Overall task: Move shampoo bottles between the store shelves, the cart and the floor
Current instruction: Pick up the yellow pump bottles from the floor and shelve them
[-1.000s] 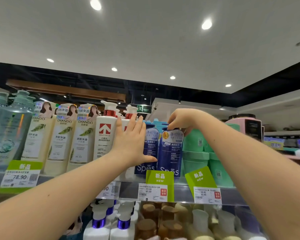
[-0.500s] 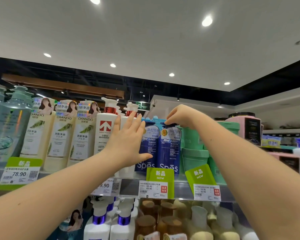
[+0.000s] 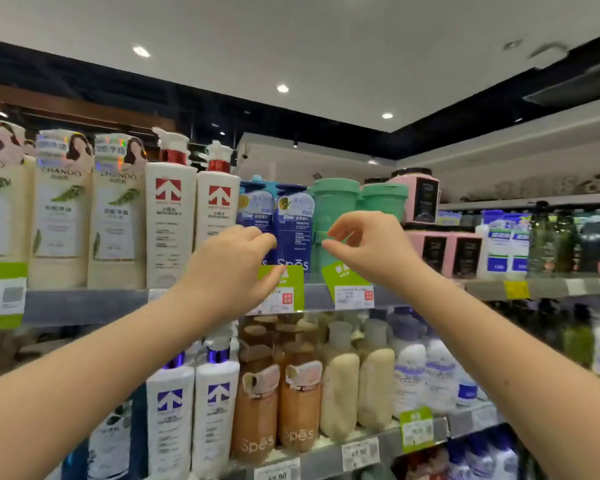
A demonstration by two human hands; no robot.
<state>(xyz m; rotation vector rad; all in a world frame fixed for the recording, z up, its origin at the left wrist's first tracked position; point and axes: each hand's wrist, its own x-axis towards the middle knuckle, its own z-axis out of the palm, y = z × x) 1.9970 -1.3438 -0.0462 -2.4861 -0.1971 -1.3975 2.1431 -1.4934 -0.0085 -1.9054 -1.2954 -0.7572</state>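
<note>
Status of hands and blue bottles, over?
Right hand empty, loosely curled. Left hand curled before dark blue plastic Spes bottles, grip unclear. Bottles upright on grey shelf. No obstacle.

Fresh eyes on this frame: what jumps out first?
The left hand and right hand are raised side by side at the centre, level with the dark blue Spes bottles on the upper shelf. White pump bottles with red arrows stand left of those, and mint green jars stand right. The right hand holds nothing; whether the left hand touches a bottle is unclear.
</note>
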